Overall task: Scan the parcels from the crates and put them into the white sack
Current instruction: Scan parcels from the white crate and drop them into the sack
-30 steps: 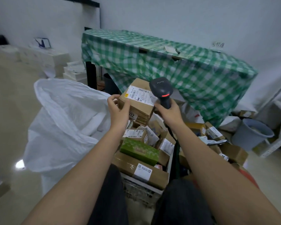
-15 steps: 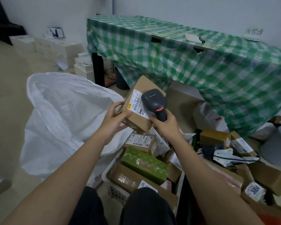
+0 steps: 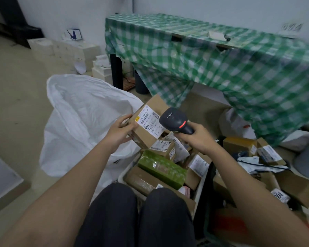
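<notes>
From the head view, a brown cardboard parcel is gripped at its left edge by the left hand, above the crate and just right of the white sack, while the scanner is clasped by the right hand; the parcel is judged stiff, light, best held by opposite edges.

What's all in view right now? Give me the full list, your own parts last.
held parcel: one, brown with white label, gripped beside the sack's mouth
scanner: one, black, red light, next to the label
white sack: one, open, on the floor at left
crate: one, pale, in front of the knees, full of parcels
green parcel: one, atop the crate pile
loose parcels: several, brown, heaped at right
table: one, green-checked cloth, behind
white boxes: a stack by the far wall
left hand: grips the held parcel
right hand: grips the scanner
</notes>
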Motion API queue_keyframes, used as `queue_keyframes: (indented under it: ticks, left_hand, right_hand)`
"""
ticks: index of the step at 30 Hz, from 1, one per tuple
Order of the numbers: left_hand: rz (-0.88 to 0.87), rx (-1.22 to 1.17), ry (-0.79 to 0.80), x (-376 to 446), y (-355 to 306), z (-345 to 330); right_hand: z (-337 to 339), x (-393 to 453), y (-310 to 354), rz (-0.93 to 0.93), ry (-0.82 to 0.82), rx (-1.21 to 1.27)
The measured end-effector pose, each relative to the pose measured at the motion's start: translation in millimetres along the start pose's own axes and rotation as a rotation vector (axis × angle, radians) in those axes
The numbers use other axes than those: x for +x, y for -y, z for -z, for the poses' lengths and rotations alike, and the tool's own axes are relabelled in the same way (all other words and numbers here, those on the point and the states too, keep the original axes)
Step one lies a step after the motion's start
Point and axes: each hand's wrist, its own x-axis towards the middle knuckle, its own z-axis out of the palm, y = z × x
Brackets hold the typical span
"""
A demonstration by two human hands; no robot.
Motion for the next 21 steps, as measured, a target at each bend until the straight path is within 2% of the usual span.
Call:
queue_keyframes:
  ticks: [3, 7, 17, 21]
  left_hand:
    - [-0.024, -0.026, -0.038, -7.9, -2.3, -2.0]
    - [-0.045, -0.03, -0.034, -13.4, -7.1, -5.0]
    - [-0.071, 0.001, -0.038, -14.9, -11.7, -8.0]
    - [-0.096, 0.019, -0.088, -10.9, -8.8, -2.3]
  right_hand:
    - [5.1, -18.6, 7.4, 0.013, 0.058, 0.054]
    - [9.3, -33.8, 13.0, 0.039, 0.087, -0.035]
    - [13.1, -39.3, 11.3, 0.037, 0.045, -0.093]
    - [10.0, -32.3, 6.6, 0.032, 0.022, -0.017]
